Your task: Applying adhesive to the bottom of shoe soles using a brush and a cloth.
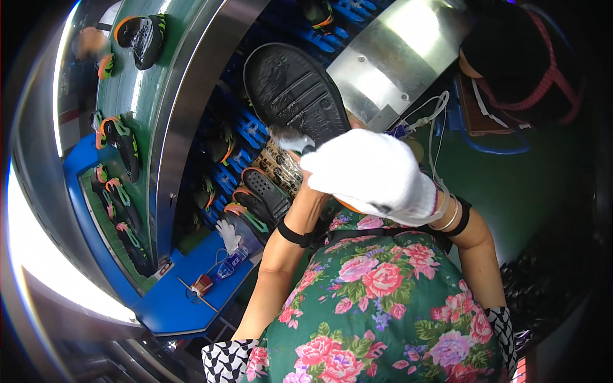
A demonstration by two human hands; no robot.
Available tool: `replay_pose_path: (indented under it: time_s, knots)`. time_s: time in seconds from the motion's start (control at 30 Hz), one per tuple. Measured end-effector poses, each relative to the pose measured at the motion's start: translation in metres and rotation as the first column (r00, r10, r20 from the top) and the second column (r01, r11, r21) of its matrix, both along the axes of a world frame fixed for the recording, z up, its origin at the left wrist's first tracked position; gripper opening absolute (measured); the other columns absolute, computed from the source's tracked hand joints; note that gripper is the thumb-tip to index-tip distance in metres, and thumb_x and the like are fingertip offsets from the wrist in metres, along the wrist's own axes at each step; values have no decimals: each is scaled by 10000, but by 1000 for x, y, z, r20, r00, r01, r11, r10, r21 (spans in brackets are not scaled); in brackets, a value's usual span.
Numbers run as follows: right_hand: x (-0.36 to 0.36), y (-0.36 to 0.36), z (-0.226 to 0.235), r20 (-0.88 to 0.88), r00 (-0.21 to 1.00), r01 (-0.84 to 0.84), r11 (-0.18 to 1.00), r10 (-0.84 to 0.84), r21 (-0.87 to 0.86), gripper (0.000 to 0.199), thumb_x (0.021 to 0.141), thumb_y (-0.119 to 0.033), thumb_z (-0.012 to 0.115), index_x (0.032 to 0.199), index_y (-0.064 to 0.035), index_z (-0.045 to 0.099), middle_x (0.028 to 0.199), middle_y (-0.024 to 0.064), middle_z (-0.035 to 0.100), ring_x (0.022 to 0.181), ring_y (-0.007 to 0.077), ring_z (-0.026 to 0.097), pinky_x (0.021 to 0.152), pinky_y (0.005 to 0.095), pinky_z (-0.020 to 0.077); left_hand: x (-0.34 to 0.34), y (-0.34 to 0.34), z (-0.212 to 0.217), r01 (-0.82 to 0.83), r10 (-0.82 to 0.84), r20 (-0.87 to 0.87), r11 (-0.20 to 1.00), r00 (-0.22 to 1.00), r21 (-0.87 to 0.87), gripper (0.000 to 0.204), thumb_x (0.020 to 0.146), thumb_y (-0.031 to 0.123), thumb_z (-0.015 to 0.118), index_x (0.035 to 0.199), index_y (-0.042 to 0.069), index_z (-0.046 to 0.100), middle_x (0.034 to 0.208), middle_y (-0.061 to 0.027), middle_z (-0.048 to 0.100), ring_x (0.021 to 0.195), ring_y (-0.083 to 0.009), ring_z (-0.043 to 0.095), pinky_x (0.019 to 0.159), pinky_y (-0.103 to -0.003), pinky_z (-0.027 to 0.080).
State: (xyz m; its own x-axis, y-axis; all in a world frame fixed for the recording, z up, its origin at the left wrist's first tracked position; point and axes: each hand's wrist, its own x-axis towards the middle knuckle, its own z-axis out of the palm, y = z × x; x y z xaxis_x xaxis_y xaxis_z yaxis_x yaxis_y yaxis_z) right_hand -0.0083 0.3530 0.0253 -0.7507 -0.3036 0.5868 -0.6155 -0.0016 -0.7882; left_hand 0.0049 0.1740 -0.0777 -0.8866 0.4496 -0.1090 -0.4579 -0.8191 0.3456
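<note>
A black shoe sole (297,96) is held up with its grooved face toward me, and wet, shiny patches show on that face. My right hand (370,167), in a white glove, grips its lower end; a bare fingertip shows beside the edge. Mostly hidden behind this glove, my left hand (309,175) is closed around a small brush (290,138). The brush's pale bristles are blurred and lie against or just in front of the sole's lower left edge.
Clog-like shoes (142,39) ride a green conveyor (137,83) with a metal rim on the left. More clogs (267,193) stand by blue racks (249,132). A blue table (182,300) bears a loose white glove (228,235) and a bottle (231,262). Another person (511,57) sits at upper right.
</note>
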Motion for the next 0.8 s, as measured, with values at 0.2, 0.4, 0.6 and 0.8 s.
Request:
replay_pose_path:
  time_s: [0.2,0.4,0.6,0.8]
  knots:
    - [-6,15,3,63,998,-13,1000,13,-4,237,834,-32,722,1065,-32,770,1138,153,753,1025,275,729,892,379,566,-10,-8,0,21,-24,-69,999,997,-44,1104,830,949,270,1414,40,496,1301,-168,614,1174,-311,618,1029,-457,504]
    - [-4,7,-1,-10,998,-69,997,69,-15,270,817,-42,753,1085,-68,767,1090,86,764,941,249,733,833,357,593,-5,-17,2,-36,21,-48,940,999,-338,1179,771,997,250,1336,3,537,1163,-201,656,1014,-311,677,895,-441,574]
    - [13,1,-10,-67,996,61,996,-57,70,238,826,-79,781,1063,-63,773,1085,115,756,941,248,731,800,341,600,-11,-8,19,57,-53,117,998,992,-38,1234,691,1047,249,1283,6,546,1128,-194,648,1036,-331,664,923,-460,562]
    - [2,23,0,71,997,-13,998,9,64,238,811,-103,808,1044,-69,774,1049,78,769,900,252,731,805,343,591,-22,-5,26,-47,48,50,999,998,-19,1264,685,1052,206,1278,-4,567,1122,-188,655,1000,-351,667,883,-498,566]
